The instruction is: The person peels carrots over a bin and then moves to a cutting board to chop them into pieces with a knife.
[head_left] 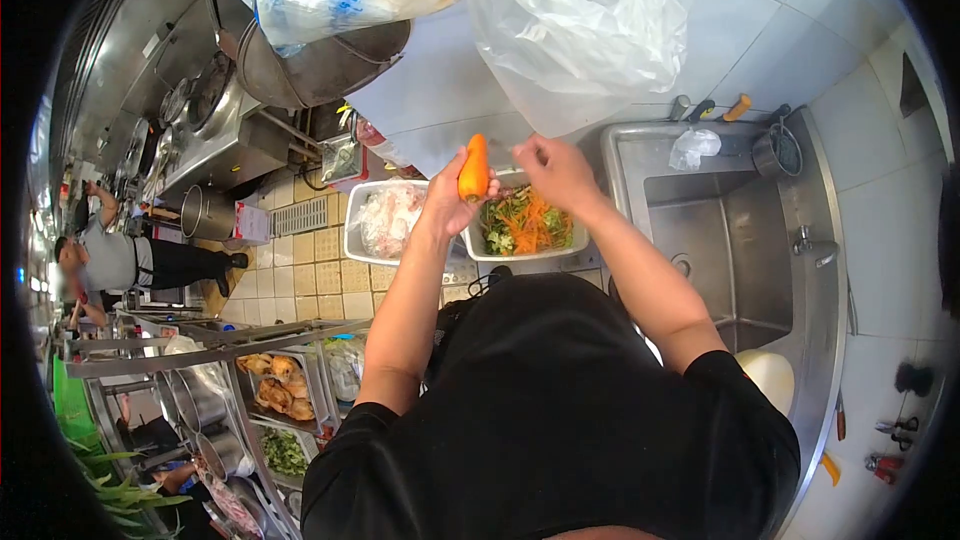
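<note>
My left hand [452, 192] is wrapped round an orange carrot [475, 168], which points away from me. Close beside it, my right hand [556, 175] has its fingers curled in; whatever they may hold is hidden. Below both hands stands a white tub [530, 261]. Orange carrot shreds [540, 227] lie in it over chopped green vegetables [497, 230]. To its left, a second white tub [352, 240] contains pale pinkish food [390, 220] that looks partly covered with clear plastic.
A steel sink [690, 270] is on my right, with a small pot [777, 152] at its far corner. Clear plastic bags [590, 30] hang ahead. A metal rack [230, 348] with a tray of cooked poultry [280, 385] stands at left. Another person [120, 258] stands farther left.
</note>
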`<state>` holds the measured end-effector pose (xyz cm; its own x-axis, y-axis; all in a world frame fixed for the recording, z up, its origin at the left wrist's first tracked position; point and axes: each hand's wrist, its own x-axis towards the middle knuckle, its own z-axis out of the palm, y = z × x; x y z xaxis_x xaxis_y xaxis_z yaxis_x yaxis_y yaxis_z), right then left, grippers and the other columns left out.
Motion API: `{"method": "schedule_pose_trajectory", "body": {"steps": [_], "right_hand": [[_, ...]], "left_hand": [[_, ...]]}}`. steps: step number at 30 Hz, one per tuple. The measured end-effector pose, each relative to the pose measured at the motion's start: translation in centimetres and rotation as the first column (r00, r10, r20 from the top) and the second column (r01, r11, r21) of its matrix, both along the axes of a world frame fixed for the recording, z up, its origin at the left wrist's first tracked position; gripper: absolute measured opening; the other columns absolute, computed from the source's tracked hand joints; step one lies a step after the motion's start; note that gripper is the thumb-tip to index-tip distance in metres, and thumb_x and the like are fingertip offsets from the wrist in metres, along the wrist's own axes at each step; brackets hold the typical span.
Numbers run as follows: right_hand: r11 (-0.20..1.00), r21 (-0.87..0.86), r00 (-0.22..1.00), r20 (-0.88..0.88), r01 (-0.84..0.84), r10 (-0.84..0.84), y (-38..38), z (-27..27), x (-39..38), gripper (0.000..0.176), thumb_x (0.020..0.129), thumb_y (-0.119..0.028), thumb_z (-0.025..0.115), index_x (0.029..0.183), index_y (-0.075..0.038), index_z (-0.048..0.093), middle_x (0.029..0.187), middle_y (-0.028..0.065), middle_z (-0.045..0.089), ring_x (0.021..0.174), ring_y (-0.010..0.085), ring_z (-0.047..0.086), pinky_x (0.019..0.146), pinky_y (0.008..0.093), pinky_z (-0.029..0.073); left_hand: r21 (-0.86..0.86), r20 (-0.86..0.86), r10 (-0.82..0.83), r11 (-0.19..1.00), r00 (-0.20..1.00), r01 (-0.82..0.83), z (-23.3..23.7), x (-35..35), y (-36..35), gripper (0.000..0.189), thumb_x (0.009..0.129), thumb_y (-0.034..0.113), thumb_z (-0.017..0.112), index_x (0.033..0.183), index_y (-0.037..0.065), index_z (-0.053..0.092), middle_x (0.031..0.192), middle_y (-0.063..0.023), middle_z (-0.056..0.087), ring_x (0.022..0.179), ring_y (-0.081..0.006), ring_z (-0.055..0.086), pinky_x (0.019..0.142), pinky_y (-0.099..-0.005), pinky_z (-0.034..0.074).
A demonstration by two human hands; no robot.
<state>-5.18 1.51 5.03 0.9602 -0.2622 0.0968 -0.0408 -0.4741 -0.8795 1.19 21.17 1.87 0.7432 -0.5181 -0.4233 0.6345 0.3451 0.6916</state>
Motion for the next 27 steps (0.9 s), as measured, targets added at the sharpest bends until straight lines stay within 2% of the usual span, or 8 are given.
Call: {"method": "schedule_pose_trajectory", "body": {"steps": [2,9,12,14,15,17,20,27], "right_hand": [[0.975,0.028,0.971,-0.08,-0.222,0.223,1.3,0.5,-1.0,0.033,0.094,-0.039,0.059,0.095,-0.006,0.066,0.082,0.0134,0.072,0.073,0.0312,0.069,0.067,0.0405,0.052],[0.941,-0.261,0.976,-0.06,-0.216,0.208,1.9,2.8,-1.8,0.028,0.092,-0.038,0.063,0.089,-0.01,0.064,0.073,0.0068,0.069,0.068,0.0283,0.067,0.062,0.039,0.05],[0.952,-0.172,0.966,-0.096,-0.255,0.242,0.0,1.6,-0.5,0.029,0.092,-0.037,0.061,0.092,-0.008,0.064,0.075,0.0091,0.069,0.07,0.0312,0.068,0.063,0.0406,0.05],[0.989,-0.038,0.986,-0.097,-0.141,0.136,-2.1,0.0,1.3,0.036,0.092,-0.042,0.06,0.087,-0.007,0.066,0.075,0.0115,0.068,0.074,0.0353,0.066,0.066,0.0451,0.049],[0.99,-0.036,0.987,-0.097,-0.134,0.13,-2.9,-1.1,2.2,0.036,0.092,-0.042,0.06,0.087,-0.007,0.066,0.075,0.0115,0.068,0.074,0.0353,0.066,0.066,0.0451,0.049],[0.959,-0.279,0.999,-0.008,0.048,-0.052,-4.1,-2.5,3.4,0.037,0.092,-0.043,0.06,0.09,-0.007,0.067,0.08,0.0113,0.069,0.078,0.0333,0.066,0.069,0.0425,0.05],[0.96,-0.244,0.991,0.025,0.134,-0.132,-4.4,-3.1,3.2,0.037,0.092,-0.042,0.059,0.092,-0.006,0.066,0.084,0.0118,0.069,0.08,0.0328,0.067,0.07,0.042,0.05],[0.995,-0.022,0.987,-0.127,-0.096,0.093,1.1,1.4,-1.0,0.032,0.092,-0.041,0.059,0.092,-0.009,0.065,0.076,0.0114,0.068,0.076,0.0347,0.066,0.068,0.045,0.049]], "left_hand": [[-0.117,-0.066,-0.015,0.993,0.998,0.007,-0.3,0.2,-0.5,0.044,0.102,0.042,0.048,0.125,0.004,0.054,0.095,-0.0104,0.066,0.081,-0.0211,0.066,0.072,-0.0339,0.056],[-0.142,-0.054,0.045,0.989,0.998,-0.052,0.7,-0.5,-2.3,0.036,0.101,0.037,0.05,0.12,0.007,0.058,0.106,-0.0073,0.065,0.097,-0.0171,0.063,0.086,-0.0341,0.052],[-0.011,-0.127,0.052,0.998,0.991,-0.054,1.8,-0.7,-1.8,0.038,0.101,0.04,0.05,0.119,0.008,0.058,0.099,-0.0075,0.066,0.084,-0.0173,0.064,0.073,-0.0298,0.052],[-0.248,0.054,-0.304,0.919,0.951,0.307,0.6,-0.4,-0.1,0.041,0.101,0.047,0.049,0.115,0.01,0.058,0.086,-0.0068,0.064,0.07,-0.0174,0.06,0.061,-0.0283,0.046],[-0.246,0.053,-0.31,0.917,0.949,0.313,0.3,-0.6,0.0,0.041,0.101,0.047,0.049,0.115,0.01,0.058,0.086,-0.0068,0.064,0.07,-0.0174,0.06,0.061,-0.0283,0.046],[-0.175,0.015,-0.284,0.943,0.959,0.282,0.4,-0.9,0.0,0.042,0.101,0.048,0.049,0.115,0.009,0.057,0.081,-0.0062,0.064,0.064,-0.0173,0.059,0.057,-0.0266,0.046],[-0.144,0.021,-0.155,0.977,0.988,0.156,1.2,-0.9,-0.7,0.042,0.102,0.046,0.048,0.115,0.007,0.056,0.084,-0.0083,0.063,0.067,-0.0189,0.06,0.059,-0.029,0.049],[-0.047,-0.138,0.048,0.997,0.989,-0.055,-0.7,0.7,-1.9,0.038,0.103,0.04,0.046,0.116,0.005,0.054,0.09,-0.0117,0.062,0.074,-0.0243,0.061,0.066,-0.0346,0.052]]}}
